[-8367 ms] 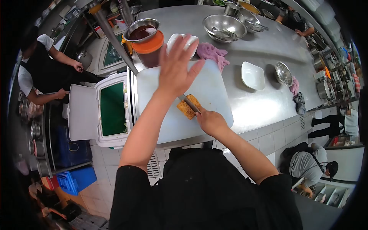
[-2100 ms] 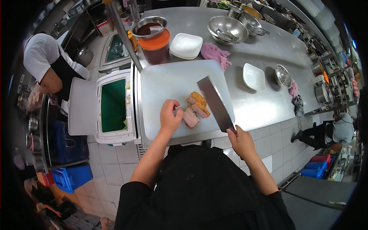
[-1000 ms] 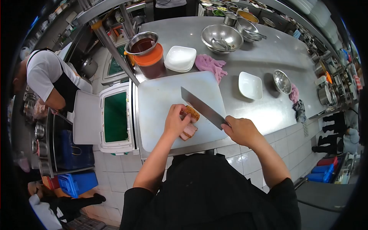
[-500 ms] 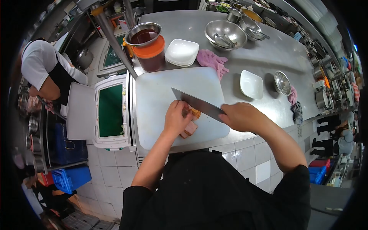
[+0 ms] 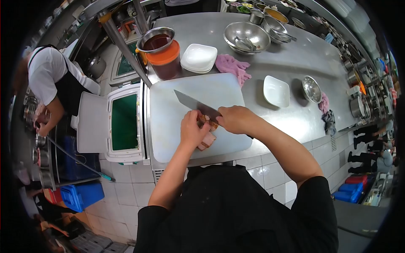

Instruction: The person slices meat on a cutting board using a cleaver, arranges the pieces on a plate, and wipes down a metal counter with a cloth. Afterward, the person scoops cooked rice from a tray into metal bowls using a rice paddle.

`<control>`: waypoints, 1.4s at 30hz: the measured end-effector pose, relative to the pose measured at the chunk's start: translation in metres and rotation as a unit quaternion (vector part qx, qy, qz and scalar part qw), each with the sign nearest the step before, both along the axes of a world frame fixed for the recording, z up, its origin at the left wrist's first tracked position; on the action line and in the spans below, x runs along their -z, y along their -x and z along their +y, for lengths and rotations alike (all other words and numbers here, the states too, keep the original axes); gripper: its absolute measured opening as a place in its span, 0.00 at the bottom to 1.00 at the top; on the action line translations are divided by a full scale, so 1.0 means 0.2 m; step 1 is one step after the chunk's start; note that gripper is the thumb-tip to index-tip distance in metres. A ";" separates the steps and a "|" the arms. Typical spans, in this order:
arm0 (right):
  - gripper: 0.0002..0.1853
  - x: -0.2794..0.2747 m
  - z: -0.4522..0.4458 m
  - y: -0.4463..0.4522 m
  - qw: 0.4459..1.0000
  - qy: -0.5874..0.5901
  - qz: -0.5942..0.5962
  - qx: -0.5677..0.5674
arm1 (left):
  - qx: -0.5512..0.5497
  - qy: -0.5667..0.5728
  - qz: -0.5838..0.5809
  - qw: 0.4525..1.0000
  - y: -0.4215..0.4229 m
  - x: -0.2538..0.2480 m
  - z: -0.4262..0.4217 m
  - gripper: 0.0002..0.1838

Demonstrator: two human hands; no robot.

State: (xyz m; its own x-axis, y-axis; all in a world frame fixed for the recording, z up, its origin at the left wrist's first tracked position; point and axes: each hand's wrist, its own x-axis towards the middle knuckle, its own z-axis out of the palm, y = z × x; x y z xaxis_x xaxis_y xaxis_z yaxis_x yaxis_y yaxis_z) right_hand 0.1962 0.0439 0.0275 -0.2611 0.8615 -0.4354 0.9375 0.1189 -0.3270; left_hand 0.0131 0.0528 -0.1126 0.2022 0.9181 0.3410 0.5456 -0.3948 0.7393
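Observation:
A piece of meat with a browned crust, perhaps roast pork (image 5: 207,141), lies on the white cutting board (image 5: 168,122). My left hand (image 5: 193,128) is closed on it, with the fingertips curled at its far end beside the blade. In my right hand (image 5: 237,119) is a cleaver (image 5: 192,102), gripped at the handle, its broad blade pointing to the far left across the board. The blade lies against or just beyond the far end of the meat; the exact contact is hidden by my fingers.
White dishes (image 5: 199,57) and a pink cloth (image 5: 233,67) sit behind the board. To the right are a white dish (image 5: 276,91) and a steel bowl (image 5: 311,89). An orange-lidded tub (image 5: 166,63) stands back left. An open bin (image 5: 124,122) adjoins the table; a co-worker (image 5: 63,80) stands beyond.
My right hand and the cleaver have slid to the left and slightly away from me. My left hand stays on the meat. The co-worker's arm has moved, and a long pole now shows.

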 end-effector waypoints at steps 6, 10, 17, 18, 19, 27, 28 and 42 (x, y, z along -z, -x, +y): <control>0.17 -0.19 -0.20 -0.15 0.998 0.030 -0.049 -0.002 | -0.001 0.018 0.003 1.000 0.00 0.01 0.01 0.19; 0.16 0.08 -0.14 -0.08 0.999 -0.043 -0.015 -0.009 | 0.014 0.015 0.002 1.000 -0.01 -0.02 0.01 0.18; 0.16 0.08 -0.19 -0.12 0.997 -0.071 -0.022 -0.020 | -0.018 -0.017 0.049 0.998 -0.02 -0.02 0.00 0.17; 0.16 0.05 -0.22 -0.14 0.997 -0.068 -0.024 -0.023 | -0.021 -0.014 0.047 0.999 -0.02 -0.02 0.00 0.17; 0.16 0.03 -0.25 -0.15 0.997 -0.069 -0.029 -0.033 | -0.012 -0.002 0.039 0.999 -0.02 -0.02 0.00 0.16; 0.18 0.47 -0.12 -0.01 0.990 -0.112 0.031 0.084 | 0.023 -0.002 -0.007 1.000 0.00 0.01 0.00 0.15; 0.18 0.47 -0.11 -0.01 0.989 -0.115 0.029 0.084 | 0.024 -0.009 -0.006 1.000 0.00 0.01 0.01 0.15; 0.16 0.48 -0.09 0.00 0.988 -0.121 0.056 0.081 | 0.008 0.043 -0.004 0.999 0.06 0.02 -0.04 0.15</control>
